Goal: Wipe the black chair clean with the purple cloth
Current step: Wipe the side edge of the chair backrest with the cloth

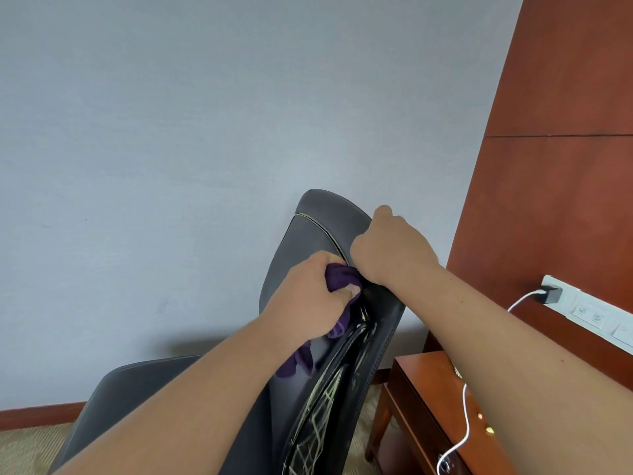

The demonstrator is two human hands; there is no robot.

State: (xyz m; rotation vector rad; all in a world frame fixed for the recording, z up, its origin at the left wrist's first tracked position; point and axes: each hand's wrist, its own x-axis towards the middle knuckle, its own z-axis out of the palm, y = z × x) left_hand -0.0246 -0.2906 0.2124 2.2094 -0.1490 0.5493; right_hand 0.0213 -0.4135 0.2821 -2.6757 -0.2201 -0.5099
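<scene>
The black chair stands against the grey wall, its tall backrest rising at centre and its seat low at the left. My left hand grips the bunched purple cloth and presses it on the front of the backrest; loose cloth ends hang below my wrist. My right hand curls over the backrest's right edge near the top and holds it. A worn strip with pale cracks runs down the backrest's right side.
A reddish wooden side table stands at the right with a white cable across it. A black charger sits in a white socket strip on the wood wall panel. Patterned carpet lies below.
</scene>
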